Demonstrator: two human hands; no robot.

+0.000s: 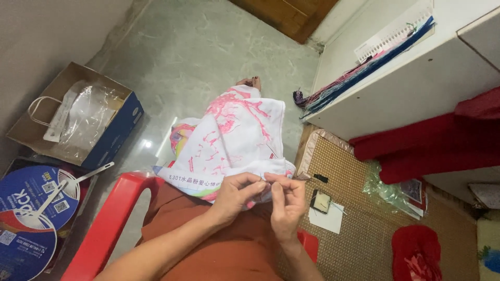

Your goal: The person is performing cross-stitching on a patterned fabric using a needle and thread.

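A white square of embroidery cloth with a pink branching pattern (234,140) lies draped over the person's lap, its printed near edge gathered under both hands. The left hand (237,193) pinches that edge between thumb and forefinger, fingers narrow and closed on the cloth. The right hand (286,200) meets it fingertip to fingertip, thumb and forefinger pressed together on something too fine to make out, likely a needle or thread; I cannot tell which.

The cloth's far edge hangs toward the pale green tiled floor (208,47), so a loose grip could let it slide off the knees. If a needle is there, the close-set fingertips risk a prick, and a dropped needle would be hard to find in the woven brown mat (359,234).

The person sits on a red plastic chair (104,224) in an orange garment (219,250). Near the mat's left edge lie a small dark-framed square object (321,201) on a white slip of paper (327,218). A bundle of coloured threads on a white card (375,52) trails off the white shelf's (416,88) edge, where it could snag. Well apart to the left stand a brown and blue cardboard box with clear plastic (83,117) and round blue fans (36,208).
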